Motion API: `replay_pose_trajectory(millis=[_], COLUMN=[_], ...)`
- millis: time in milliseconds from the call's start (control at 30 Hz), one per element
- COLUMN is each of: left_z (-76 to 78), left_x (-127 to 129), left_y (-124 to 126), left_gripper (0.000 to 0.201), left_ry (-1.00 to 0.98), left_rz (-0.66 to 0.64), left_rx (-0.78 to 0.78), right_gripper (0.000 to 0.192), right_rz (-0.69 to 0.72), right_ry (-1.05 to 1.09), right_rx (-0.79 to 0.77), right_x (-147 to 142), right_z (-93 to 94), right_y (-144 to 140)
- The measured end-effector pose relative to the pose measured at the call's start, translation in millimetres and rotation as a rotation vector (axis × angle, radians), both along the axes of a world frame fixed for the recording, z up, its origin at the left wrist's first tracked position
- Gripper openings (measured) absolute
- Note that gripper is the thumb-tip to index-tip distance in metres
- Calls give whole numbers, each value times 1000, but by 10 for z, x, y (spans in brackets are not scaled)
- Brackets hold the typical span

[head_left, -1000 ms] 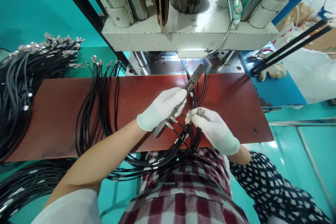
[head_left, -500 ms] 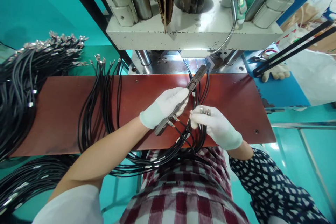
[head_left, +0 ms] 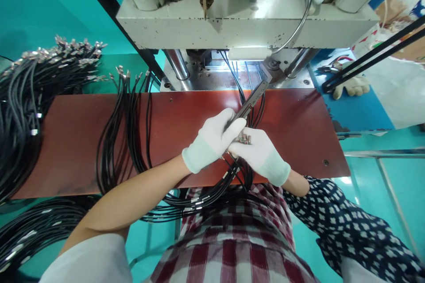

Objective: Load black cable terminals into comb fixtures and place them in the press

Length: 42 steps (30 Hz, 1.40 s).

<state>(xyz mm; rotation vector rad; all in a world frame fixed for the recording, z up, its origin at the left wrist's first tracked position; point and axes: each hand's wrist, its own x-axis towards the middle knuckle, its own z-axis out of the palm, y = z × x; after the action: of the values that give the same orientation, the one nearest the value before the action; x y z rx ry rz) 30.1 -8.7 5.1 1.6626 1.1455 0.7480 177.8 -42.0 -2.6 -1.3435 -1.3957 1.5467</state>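
Observation:
My gloved left hand (head_left: pixel 217 139) is closed around a long dark metal bar (head_left: pixel 251 102), which slants up and right toward the press. Its lower end is hidden by my hands. Against it lies my gloved right hand (head_left: pixel 257 152), fingers curled, with several small metal connectors (head_left: pixel 245 138) showing at its top. What its fingertips pinch is hidden. Black cables (head_left: pixel 229 177) with white labels run beneath both hands and over the board's front edge toward my lap. Other cables (head_left: pixel 239 88) pass behind the bar into the press.
A white press (head_left: pixel 245 31) with steel posts (head_left: pixel 177 65) stands behind the reddish-brown board (head_left: pixel 292 141). Looped cables (head_left: pixel 114 141) lie across the board's left part. A large cable bundle (head_left: pixel 23 110) sits at far left. A work glove (head_left: pixel 352 87) rests on the blue surface at right.
My left hand has moved down slightly along with the bar, and my right hand has moved left until the hands meet. The view has tilted down a little.

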Motion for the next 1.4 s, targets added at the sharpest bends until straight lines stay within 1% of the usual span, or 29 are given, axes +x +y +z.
replay_pose_trajectory(millis=[33, 67, 100, 233, 267, 367, 467, 600, 667, 700, 767, 833, 900, 967, 1100, 1167, 1233, 1300, 1333, 1367, 1400], left_z=[0, 3, 8, 37, 39, 21, -13, -26, -19, -16, -16, -23, -29, -25, 12, 28, 31, 23, 18, 15, 16], left_x=[1, -2, -7, -42, -50, -69, -77, -84, -88, -90, -93, -93, -91, -86, -60, -39, -20, -10, -10, -12, -16], left_y=[-1, 2, 9, 49, 56, 75, 96, 119, 119, 116, 110, 105, 102, 98, 62, 25, -14, -38, -42, -40, -32], left_gripper=[38, 39, 39, 41, 41, 43, 44, 43, 42, 42, 43, 44, 43, 43, 43, 41, 40, 39, 40, 39, 39], left_ry=[48, 61, 34, -205, -244, -307, -345, -388, -401, -401, -388, -372, -361, -350, -329, -286, -194, -85, -51, -43, -64], left_rz=[16, 18, 9, -59, -74, -131, -180, -191, -200, -206, -224, -240, -234, -210, -178, -138, -58, 23, 40, 40, 20], left_rx=[54, 63, 30, -224, -255, -274, -269, -292, -312, -318, -321, -307, -284, -270, -277, -257, -174, -54, -15, -16, -58], right_gripper=[13, 11, 11, 20, 20, 14, 22, 41, 43, 41, 35, 28, 25, 25, 24, 23, 23, 25, 25, 24, 22], right_rz=[-5, -4, -2, -35, -42, -25, 27, 72, 96, 84, 10, -81, -117, -130, -168, -189, -213, -228, -225, -213, -190], right_ry=[-10, -8, -4, -8, -4, 51, 196, 486, 561, 556, 440, 244, 89, 7, -65, -88, -107, -123, -127, -124, -111], right_rx=[19, 28, 28, -41, -64, -109, -157, -314, -394, -402, -326, -164, -34, 30, 80, 85, 98, 118, 123, 119, 105], right_x=[-2, 3, 16, 127, 160, 245, 303, 344, 337, 321, 266, 191, 117, 64, 17, -4, -26, -36, -30, -15, 8], right_z=[-2, 1, 12, 98, 114, 105, 10, -132, -152, -144, -99, -34, 25, 61, 83, 89, 92, 88, 85, 81, 79], right_y=[-5, -9, -14, -39, -46, -66, -82, -90, -81, -74, -58, -45, -40, -43, -64, -75, -81, -82, -79, -76, -73])
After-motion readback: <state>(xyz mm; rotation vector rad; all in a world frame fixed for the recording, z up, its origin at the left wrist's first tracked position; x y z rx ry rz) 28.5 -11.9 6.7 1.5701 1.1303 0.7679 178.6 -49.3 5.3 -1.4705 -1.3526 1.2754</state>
